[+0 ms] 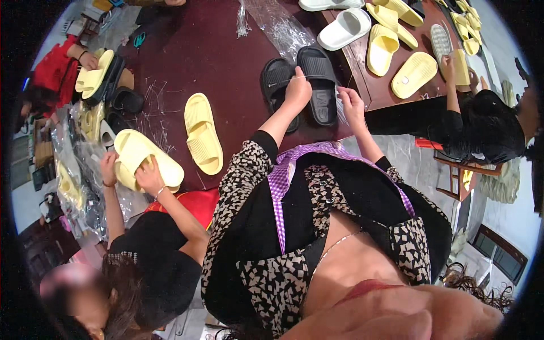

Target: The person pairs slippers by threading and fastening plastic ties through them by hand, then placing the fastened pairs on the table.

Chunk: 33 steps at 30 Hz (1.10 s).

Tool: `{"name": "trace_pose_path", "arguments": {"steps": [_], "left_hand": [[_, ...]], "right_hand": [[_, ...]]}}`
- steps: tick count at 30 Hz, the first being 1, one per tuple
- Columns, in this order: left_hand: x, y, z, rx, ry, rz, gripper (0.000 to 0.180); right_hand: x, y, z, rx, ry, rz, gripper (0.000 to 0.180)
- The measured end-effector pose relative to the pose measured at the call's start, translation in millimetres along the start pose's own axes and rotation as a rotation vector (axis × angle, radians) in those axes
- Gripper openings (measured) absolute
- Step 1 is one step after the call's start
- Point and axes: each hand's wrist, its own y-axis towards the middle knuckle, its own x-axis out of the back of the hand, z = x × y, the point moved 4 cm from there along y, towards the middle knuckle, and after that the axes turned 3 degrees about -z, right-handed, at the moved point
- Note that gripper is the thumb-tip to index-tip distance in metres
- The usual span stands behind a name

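Observation:
A pair of black slide slippers lies in front of me on the dark red table, the left slipper (277, 76) beside the right slipper (318, 71). My left hand (298, 90) is closed over the inner edges of the two, its fingertips by the ribbed straps. A thin pale strand crosses the straps near those fingertips; what the fingers pinch is too small to make out. Just right of the pair, my right hand (352, 106) is raised with thumb and forefinger pressed together. Whatever lies between them does not show clearly.
A yellow slipper pair (203, 135) lies left of my hands. Further left, a co-worker's hands (148, 177) hold another yellow slipper (139, 156). Clear plastic wrap (283, 28) stretches behind the black pair. White slippers (344, 28) and yellow ones (415, 75) lie at the right, near another person.

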Motion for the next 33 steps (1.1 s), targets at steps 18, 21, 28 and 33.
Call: {"name": "trace_pose_path", "arguments": {"steps": [18,21,28,33], "left_hand": [[52,21,73,0.03,0.232,0.057,0.033],[61,12,87,0.091,0.154,0.069,0.025],[101,-6,124,0.224,0.138,0.118,0.028],[145,-45,148,0.102,0.234,-0.329,0.03]], "right_hand": [[-49,34,-18,-0.079,-0.027,0.069,0.025],[-67,28,-19,-0.078,0.048,0.147,0.03],[-109,10,-2,0.059,0.104,0.389,0.03],[-138,-1,43,0.307,-0.04,0.502,0.017]]}}
